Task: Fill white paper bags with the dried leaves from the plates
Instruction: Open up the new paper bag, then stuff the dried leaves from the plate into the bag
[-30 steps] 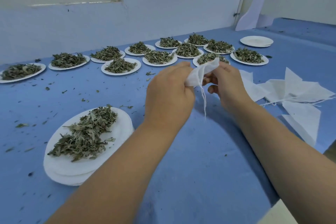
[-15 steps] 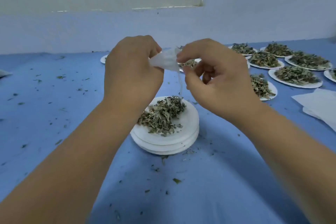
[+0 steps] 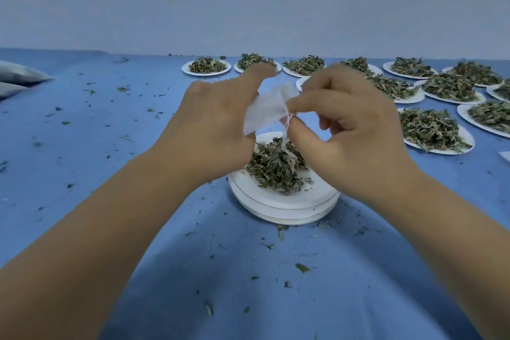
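The white paper bag (image 3: pixel 265 112) is up in the air between the two hands, crumpled and tilted. The right hand (image 3: pixel 353 132) has it pinched between thumb and forefinger at the corner where the string (image 3: pixel 285 139) comes out, and its other fingers are curled loose behind. The string dangles from that pinch down to the leaves. The left hand (image 3: pixel 215 127) has the other side of the bag. Its back is to the camera, the forefinger sticks out straight and a bit blurry, and the rest curl in on the bag side. So it's got hold, but the exact grip is hidden behind the hand. Both forearms come in from the bottom corners.

Straight under the hands is a stack of white plates (image 3: pixel 287 210) with a heap of dried leaves (image 3: pixel 276 168) on top. Past the right hand and off to its right are a bunch more plates (image 3: pixel 466 138), each with its own pile, running toward the wall (image 3: pixel 248 22). It's all on a blue table (image 3: pixel 179 270), with leaf crumbs (image 3: pixel 302 268) scattered near the wrists and out past the left hand. Way off to the left of the left hand there's something grey (image 3: pixel 19 77), can't tell what it is
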Action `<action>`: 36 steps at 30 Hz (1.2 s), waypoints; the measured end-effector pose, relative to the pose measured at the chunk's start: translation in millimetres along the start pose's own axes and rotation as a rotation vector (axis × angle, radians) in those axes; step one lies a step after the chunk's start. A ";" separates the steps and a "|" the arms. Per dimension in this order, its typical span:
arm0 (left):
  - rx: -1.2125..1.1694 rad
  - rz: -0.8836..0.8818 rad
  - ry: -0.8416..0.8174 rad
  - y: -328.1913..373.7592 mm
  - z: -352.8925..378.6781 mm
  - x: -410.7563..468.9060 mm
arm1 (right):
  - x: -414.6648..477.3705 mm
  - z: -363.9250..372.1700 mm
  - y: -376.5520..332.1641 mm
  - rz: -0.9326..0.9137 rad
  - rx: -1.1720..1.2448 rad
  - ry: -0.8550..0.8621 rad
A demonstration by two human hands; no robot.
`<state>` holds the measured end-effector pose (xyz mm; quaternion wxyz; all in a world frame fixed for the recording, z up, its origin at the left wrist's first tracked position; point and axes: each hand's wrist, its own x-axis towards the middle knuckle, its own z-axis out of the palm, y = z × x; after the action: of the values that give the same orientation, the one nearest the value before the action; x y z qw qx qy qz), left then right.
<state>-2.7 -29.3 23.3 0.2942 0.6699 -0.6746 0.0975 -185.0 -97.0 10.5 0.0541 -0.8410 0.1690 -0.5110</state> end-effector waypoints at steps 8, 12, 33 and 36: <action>-0.135 -0.154 -0.010 -17.9 -0.1 -5.4 | 0.2 -2.5 -10.5 0.136 0.277 -0.206; -0.180 -0.129 -0.018 -22.3 4.1 -12.6 | 8.0 -1.1 -10.2 0.222 0.382 -0.368; -0.307 -0.102 0.110 -27.9 12.8 -19.3 | 42.0 5.7 -20.0 0.111 0.234 -0.610; -0.119 -0.173 0.048 -43.2 9.8 -21.1 | 38.7 -5.2 -0.3 0.191 0.164 -0.536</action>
<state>34.7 -20.2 -7.1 0.3569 0.7046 -0.6115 0.0474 -173.3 -109.5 45.6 0.2127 -0.9191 0.1852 -0.2752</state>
